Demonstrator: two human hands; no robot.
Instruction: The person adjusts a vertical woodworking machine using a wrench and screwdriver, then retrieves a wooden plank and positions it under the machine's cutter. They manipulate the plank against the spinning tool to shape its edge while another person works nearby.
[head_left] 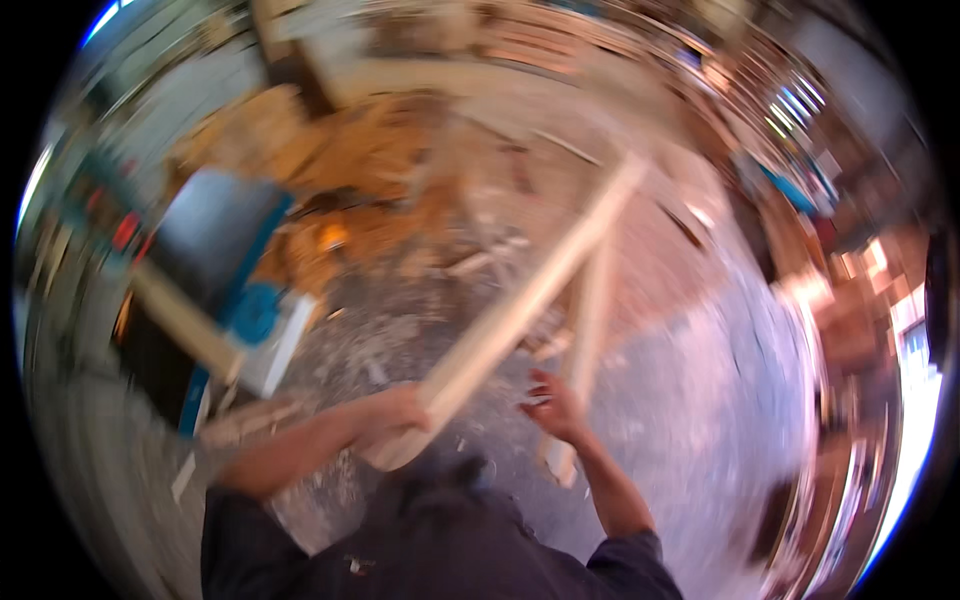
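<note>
My left hand [398, 412] is closed around the near end of a long, pale wooden beam [515, 315], which slants away to the upper right. A second wooden beam [592, 315] runs partly under the far part of the first, its near end by my right wrist. Beside this second beam is my right hand [556, 408], with fingers apart and nothing in them. Motion blurs the picture, so whether the right hand touches the second beam is hard to make out.
At left stands a machine with a grey metal top [215, 235] and a blue round part [252, 312]. Orange-brown sawdust [370, 150] is heaped behind it. Wood scraps and shavings litter the concrete floor [690, 400]. Cluttered shelving [790, 110] lines the right side.
</note>
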